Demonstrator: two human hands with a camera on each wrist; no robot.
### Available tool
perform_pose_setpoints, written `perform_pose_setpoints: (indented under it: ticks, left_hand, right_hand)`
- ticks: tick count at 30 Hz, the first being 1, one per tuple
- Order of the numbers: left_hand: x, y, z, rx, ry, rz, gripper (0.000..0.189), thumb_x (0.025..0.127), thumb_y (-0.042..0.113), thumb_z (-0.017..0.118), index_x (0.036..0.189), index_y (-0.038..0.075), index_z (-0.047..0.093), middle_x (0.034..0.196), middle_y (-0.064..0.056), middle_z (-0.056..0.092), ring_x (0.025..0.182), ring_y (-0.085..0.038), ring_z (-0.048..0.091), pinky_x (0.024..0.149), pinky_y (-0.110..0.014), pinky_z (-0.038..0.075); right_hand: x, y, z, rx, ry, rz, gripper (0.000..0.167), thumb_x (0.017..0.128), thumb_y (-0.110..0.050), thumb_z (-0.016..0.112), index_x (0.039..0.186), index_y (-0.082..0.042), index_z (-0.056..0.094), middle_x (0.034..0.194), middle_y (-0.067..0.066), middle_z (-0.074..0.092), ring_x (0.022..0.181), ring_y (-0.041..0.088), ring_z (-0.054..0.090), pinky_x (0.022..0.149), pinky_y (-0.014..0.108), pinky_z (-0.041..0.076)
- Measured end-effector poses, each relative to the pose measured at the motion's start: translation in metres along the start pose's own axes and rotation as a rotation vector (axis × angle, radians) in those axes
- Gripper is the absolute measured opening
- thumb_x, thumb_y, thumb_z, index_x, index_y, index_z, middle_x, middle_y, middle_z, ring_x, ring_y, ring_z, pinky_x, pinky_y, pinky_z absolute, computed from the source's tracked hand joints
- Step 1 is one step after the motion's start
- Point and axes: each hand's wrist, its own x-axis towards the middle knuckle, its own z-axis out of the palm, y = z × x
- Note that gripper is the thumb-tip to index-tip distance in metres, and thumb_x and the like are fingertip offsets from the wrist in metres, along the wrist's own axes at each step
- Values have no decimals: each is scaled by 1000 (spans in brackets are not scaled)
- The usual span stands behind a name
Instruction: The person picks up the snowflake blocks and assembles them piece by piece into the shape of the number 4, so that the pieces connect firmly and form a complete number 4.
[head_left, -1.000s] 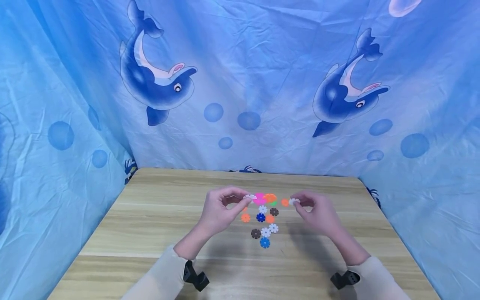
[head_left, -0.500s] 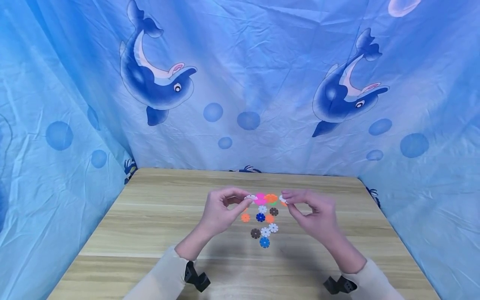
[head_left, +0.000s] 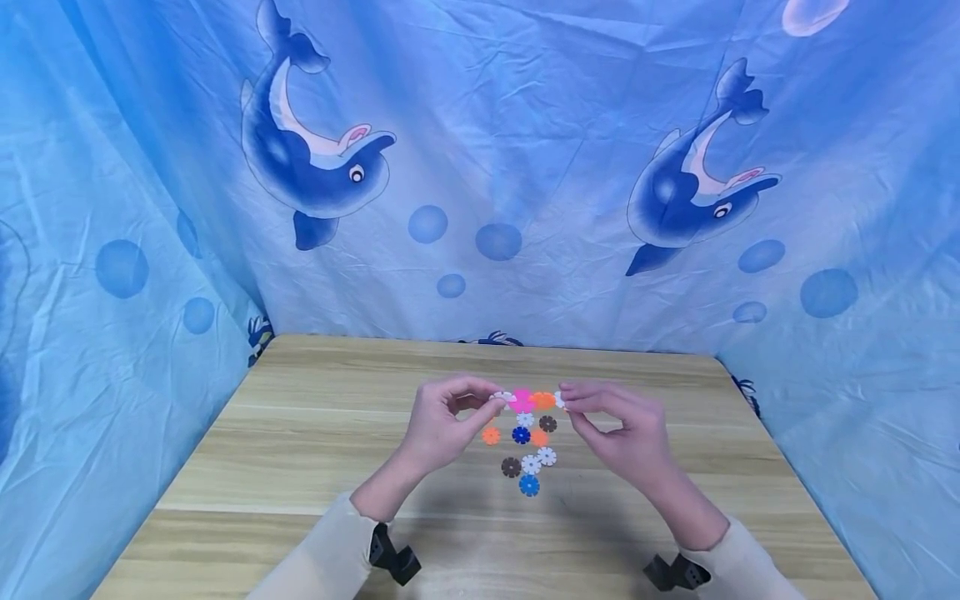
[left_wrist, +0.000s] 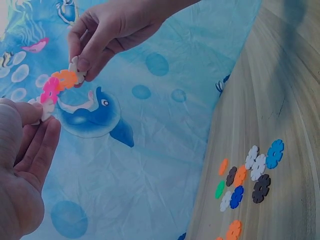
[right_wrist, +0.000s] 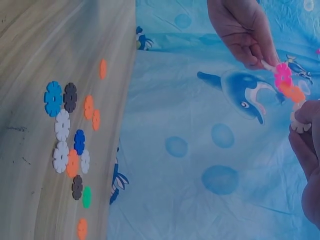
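Note:
Above the table, both hands hold a short row of notched plastic discs: white, pink, orange, white. The left hand (head_left: pixel 447 423) pinches the white disc (left_wrist: pixel 47 108) at the row's left end between thumb and fingers. Beside it sits a pink disc (head_left: pixel 522 401), joined to an orange disc (head_left: pixel 543 400). At the other end, the right hand (head_left: pixel 621 423) pinches a second white disc (left_wrist: pixel 77 66) against the orange one. In the right wrist view that white disc (right_wrist: pixel 299 123) is partly covered by the fingers. Whether its slot is engaged, I cannot tell.
Loose discs lie on the wooden table (head_left: pixel 300 467) below the hands, among them a light blue disc (head_left: pixel 529 485), a brown disc (head_left: pixel 512 467), a dark blue disc (head_left: pixel 521 435) and a green disc (left_wrist: pixel 220 189). A blue dolphin-print curtain (head_left: pixel 480 167) surrounds the table.
The right hand has moved left with its white disc, from apart to against the orange disc's end. The left hand has stayed nearly still, holding its end of the row.

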Motion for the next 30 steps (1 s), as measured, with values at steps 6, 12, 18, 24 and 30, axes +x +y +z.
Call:
perform_pose_setpoints:
  ticks: [6, 12, 18, 24, 30]
  left_hand:
    - [0, -1, 0, 3, 7, 8, 7, 94, 2, 80, 101, 1, 80, 90, -15, 81, 76, -23, 79, 77, -36, 69]
    - [0, 0, 2, -3, 1, -6, 7, 94, 3, 79, 101, 1, 81, 91, -15, 81, 75, -23, 79, 79, -33, 69]
    - [1, 2, 1, -9, 9, -48, 7, 94, 3, 80, 100, 0, 81, 91, -16, 81, 77, -19, 80, 79, -34, 69]
    - [0, 2, 1, -5, 9, -36, 7, 93, 1, 80, 100, 0, 81, 92, -17, 81, 78, -16, 79, 80, -31, 68]
    - [0, 3, 5, -14, 30, -3, 9, 93, -1, 79, 101, -1, 79, 97, -18, 81, 85, -20, 80, 86, -30, 67]
  right_hand:
    - [1, 0, 0, -17, 6, -66, 4, 89, 0, 83, 92, -3, 82, 97, 17, 82, 95, 27, 82, 96, 20, 61]
    - [1, 0, 1, -20, 12, -74, 2, 92, -3, 82, 93, -3, 83, 96, 17, 82, 95, 27, 82, 96, 21, 61]
    - [0, -1, 4, 34, 33, -88, 10, 96, -8, 79, 95, 1, 83, 93, 21, 81, 102, 23, 81, 91, 22, 62]
    - [2, -3, 6, -17, 17, -101, 19, 101, -15, 74, 95, 1, 83, 91, 20, 82, 101, 22, 82, 90, 21, 62]
    - [7, 0, 6, -42, 29, -149, 20, 101, -16, 75, 92, 1, 83, 91, 19, 82, 98, 24, 82, 92, 21, 62]
